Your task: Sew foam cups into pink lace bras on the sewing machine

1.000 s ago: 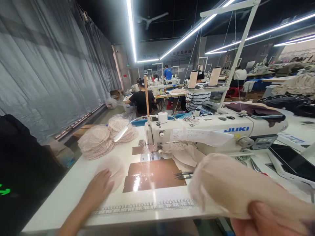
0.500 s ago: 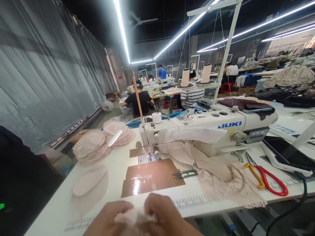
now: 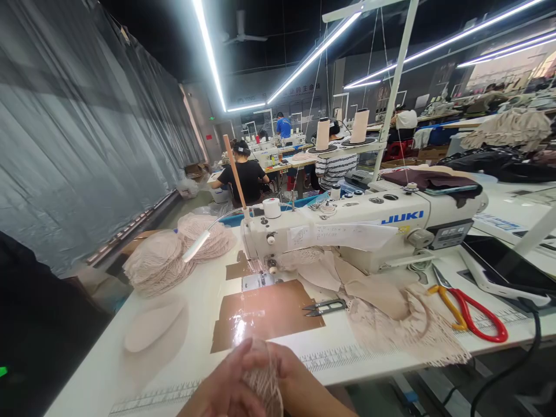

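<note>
Both my hands meet at the bottom middle, just before the table's front edge. My left hand (image 3: 221, 391) and my right hand (image 3: 299, 385) are closed around a small beige lace piece (image 3: 263, 382) bunched between them. Ahead lies a glossy brown sheet (image 3: 264, 315) under the needle of a white JUKI sewing machine (image 3: 360, 229). Small thread snips (image 3: 325, 307) rest on the sheet's right edge. A flat beige oval pad (image 3: 152, 330) lies on the table to the left.
A beige lace heap (image 3: 403, 324) lies right of the snips, with red and yellow scissors (image 3: 471, 313) beyond. Stacked lace pieces (image 3: 174, 258) sit at the far left of the white table (image 3: 87, 382). A tablet (image 3: 508, 272) is at right. Other people sew at distant tables.
My right hand dropped the big beige lace bundle onto the table at right. My left hand left the oval pad, and both hands came together at the front on a small lace piece.
</note>
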Available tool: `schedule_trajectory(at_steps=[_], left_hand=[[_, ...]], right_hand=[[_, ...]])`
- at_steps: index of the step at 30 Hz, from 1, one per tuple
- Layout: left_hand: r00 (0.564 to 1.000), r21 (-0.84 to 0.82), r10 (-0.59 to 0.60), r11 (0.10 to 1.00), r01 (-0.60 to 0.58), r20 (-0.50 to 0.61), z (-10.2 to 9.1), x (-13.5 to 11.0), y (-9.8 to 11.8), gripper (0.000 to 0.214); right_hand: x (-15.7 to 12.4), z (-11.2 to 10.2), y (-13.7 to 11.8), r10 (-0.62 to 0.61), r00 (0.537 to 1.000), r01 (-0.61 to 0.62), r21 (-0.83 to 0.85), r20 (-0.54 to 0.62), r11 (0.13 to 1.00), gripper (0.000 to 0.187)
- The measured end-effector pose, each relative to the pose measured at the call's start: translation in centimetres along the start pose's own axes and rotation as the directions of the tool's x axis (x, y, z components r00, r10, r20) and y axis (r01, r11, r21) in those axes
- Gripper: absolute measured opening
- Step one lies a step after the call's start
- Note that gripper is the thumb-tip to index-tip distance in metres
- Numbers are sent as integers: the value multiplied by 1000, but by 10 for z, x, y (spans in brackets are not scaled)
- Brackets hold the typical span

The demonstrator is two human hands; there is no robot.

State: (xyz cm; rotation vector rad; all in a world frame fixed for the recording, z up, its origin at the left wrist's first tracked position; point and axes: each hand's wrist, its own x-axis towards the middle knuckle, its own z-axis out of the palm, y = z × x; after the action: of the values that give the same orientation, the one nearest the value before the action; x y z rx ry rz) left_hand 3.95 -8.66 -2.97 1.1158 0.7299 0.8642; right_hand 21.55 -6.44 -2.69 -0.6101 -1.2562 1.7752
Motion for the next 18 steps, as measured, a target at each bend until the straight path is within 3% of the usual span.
schedule_trajectory(at_steps=[5,7,11,15,18], left_hand=[[951,317,184,943,-100,-248,-14,10,6,71],[962,285,123,957,-51,-243,-13,13,4,70],[987,132,-67,987,86,-145,-6,12,1,55],[941,79,-153,980,184,-301,-5,9,6,38],[924,108,-86,985,136,-373,0,10,7,40]], right_hand=[[-4,-1,-12,90,996,-88,218,-1,972,43],[-3,-4,-14,90,996,-90,268,15,959,45],[-4,-13,-15,13,999,-7,194,-31,981,45],[-6,-18,-15,-6,983,45,211,-182,976,48],[-6,-21,-10,-13,958,72,196,-285,978,48]])
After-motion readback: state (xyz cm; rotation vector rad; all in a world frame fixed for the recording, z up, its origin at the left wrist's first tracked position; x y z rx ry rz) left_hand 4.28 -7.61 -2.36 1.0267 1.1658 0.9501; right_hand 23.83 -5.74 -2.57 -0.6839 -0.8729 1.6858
